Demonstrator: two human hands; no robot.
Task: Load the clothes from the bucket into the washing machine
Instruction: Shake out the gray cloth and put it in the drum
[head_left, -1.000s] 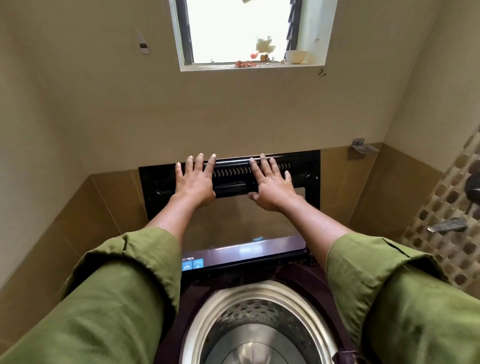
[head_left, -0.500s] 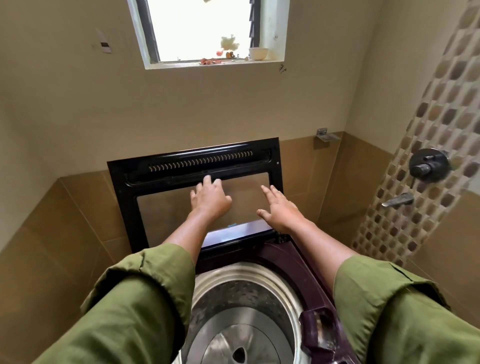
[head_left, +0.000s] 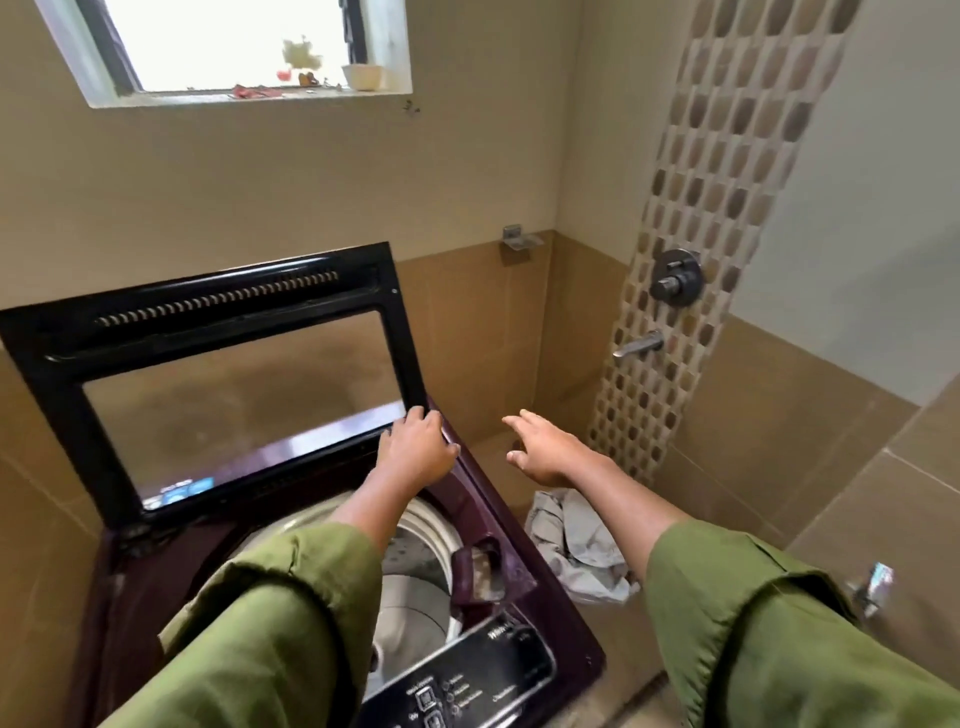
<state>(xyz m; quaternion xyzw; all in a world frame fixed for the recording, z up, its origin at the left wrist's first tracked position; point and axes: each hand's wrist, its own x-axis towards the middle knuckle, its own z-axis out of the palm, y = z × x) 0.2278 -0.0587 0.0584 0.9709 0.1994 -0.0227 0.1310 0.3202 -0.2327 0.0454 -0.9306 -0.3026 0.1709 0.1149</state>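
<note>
Head view: maroon top-load washing machine (head_left: 509, 540) has its black-framed glass lid (head_left: 228, 374) standing upright against the wall, steel drum (head_left: 415, 587) exposed below the left hand. Drum looks empty as far as visible; a sleeve covers part of it. Left hand (head_left: 415, 457) rests on the machine's right rear corner, fingers (head_left: 415, 418) loosely curled at the lid's lower right edge, gripping nothing I can confirm. Right hand (head_left: 545, 452) is out past the machine's right side, spread wide, holding nothing. Pale grey crumpled clothes (head_left: 576, 540) sit low, beneath the right hand, beside the machine; bucket itself is barely visible under them. Status, my read: lid opening done, loading not started. Remaining: grab clothes, drop them into the drum, repeat until the pile is gone.
</note>
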